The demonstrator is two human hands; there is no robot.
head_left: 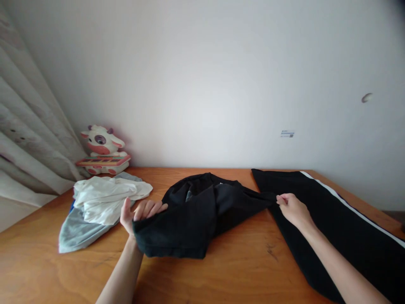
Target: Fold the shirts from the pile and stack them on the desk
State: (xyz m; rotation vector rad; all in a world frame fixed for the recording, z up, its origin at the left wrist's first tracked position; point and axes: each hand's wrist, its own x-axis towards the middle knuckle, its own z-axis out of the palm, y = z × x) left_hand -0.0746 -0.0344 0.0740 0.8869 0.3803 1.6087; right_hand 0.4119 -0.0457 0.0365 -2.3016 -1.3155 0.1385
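Observation:
A black shirt [186, 223] lies bunched in the middle of the wooden table, partly lifted, with a small white tag near its back edge. My left hand [139, 215] has its fingers curled over the shirt's raised left edge, the thumb sticking up apart from them. On the other side, my right hand [292, 207] pinches a drawn-out corner of the same shirt between thumb and fingers. That corner is pulled taut over the edge of black trousers [316, 223] with a white side stripe, lying flat under my right forearm.
A pile of clothes with a white garment [107, 196] over a grey one [82, 232] sits on the table's left. Behind it stands a cow-shaped toy keyboard [104, 154]. A curtain [31, 122] hangs at the left, and a wall [202, 84] closes off the back.

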